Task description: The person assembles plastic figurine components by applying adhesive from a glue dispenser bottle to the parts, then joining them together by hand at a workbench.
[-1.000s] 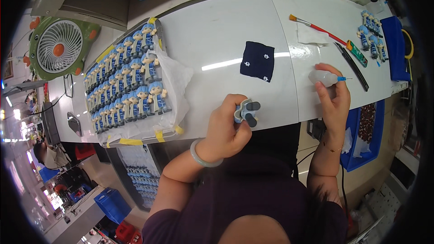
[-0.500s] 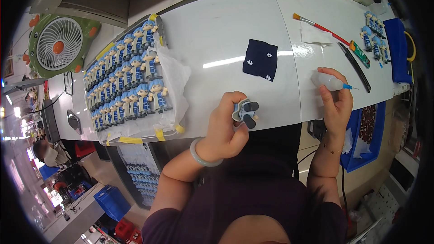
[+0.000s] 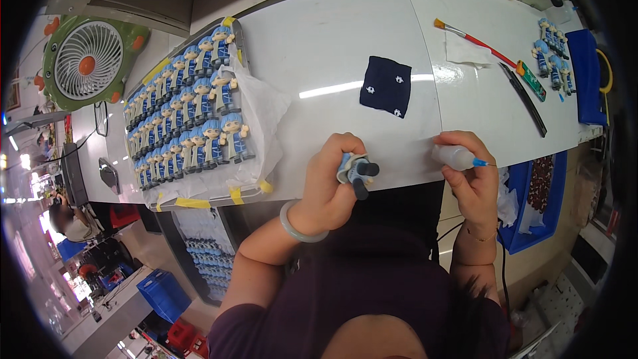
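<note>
My left hand [image 3: 332, 183] is closed around a small figurine [image 3: 356, 170], its dark feet pointing toward the right and its head hidden in my palm. To the right, my right hand [image 3: 473, 183] grips a small translucent squeeze bottle [image 3: 454, 156] with a blue needle tip that points right. The bottle and the figurine are apart. A dark navy cloth [image 3: 386, 86] with white patterns lies on the white table beyond both hands. Left of my left hand, rows of blue-haired figurines [image 3: 199, 96] in blue and pale clothes fill a paper-lined tray [image 3: 193, 205] edged with yellow tape.
A red-handled brush [image 3: 475, 41], a black pen-like tool [image 3: 525, 101] and a green-orange tool [image 3: 530, 81] lie at the right, near more figurines [image 3: 551, 60] and a blue bin [image 3: 588, 76]. A green fan [image 3: 90, 63] stands far left. Below the table's right edge sits a blue crate [image 3: 555, 206].
My right hand has moved left and nearer to me with the squeeze bottle, closer to the figurine. The figurine in my left hand has turned slightly.
</note>
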The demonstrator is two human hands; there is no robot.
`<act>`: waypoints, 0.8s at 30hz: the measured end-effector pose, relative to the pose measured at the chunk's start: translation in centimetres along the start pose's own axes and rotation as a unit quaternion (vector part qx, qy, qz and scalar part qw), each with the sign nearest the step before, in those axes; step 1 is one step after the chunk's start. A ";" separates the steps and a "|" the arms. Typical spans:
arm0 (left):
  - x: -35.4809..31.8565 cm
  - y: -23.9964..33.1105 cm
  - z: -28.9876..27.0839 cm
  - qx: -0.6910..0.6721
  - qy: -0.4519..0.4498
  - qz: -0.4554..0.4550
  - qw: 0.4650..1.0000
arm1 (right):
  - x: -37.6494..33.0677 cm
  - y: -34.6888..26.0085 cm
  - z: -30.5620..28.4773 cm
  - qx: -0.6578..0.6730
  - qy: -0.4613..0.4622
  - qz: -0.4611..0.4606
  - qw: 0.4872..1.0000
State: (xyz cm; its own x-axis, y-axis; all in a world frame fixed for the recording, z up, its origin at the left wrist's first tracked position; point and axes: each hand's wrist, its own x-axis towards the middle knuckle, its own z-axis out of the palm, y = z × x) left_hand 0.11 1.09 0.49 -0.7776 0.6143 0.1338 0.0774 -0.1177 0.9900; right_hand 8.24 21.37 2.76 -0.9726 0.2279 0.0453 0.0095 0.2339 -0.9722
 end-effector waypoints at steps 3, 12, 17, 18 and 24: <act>0.1 0.3 0.1 -0.019 0.030 -0.025 0.999 | -0.1 -0.2 0.4 -0.026 -0.002 0.007 1.000; 0.0 0.4 0.2 -0.036 0.038 -0.001 0.999 | 0.3 -0.5 0.9 -0.216 0.005 -0.093 0.972; 0.2 0.5 0.1 -0.042 0.032 -0.008 0.999 | 0.8 -0.4 1.6 -0.279 0.033 -0.111 0.953; 0.2 0.4 0.0 -0.042 0.033 -0.009 0.998 | 0.9 -0.3 1.7 -0.287 0.041 -0.121 0.949; 0.2 0.4 -0.4 -0.021 0.016 -0.014 1.000 | 1.3 -0.2 2.2 -0.296 0.058 -0.154 0.941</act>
State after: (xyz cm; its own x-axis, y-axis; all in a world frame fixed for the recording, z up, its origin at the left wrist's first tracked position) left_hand -0.25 0.90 0.90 -0.7990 0.5924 0.1037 0.0292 -0.1340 0.9906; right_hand 6.50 19.52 2.51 -0.9189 0.1576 0.3616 -0.1070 0.7827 -0.6132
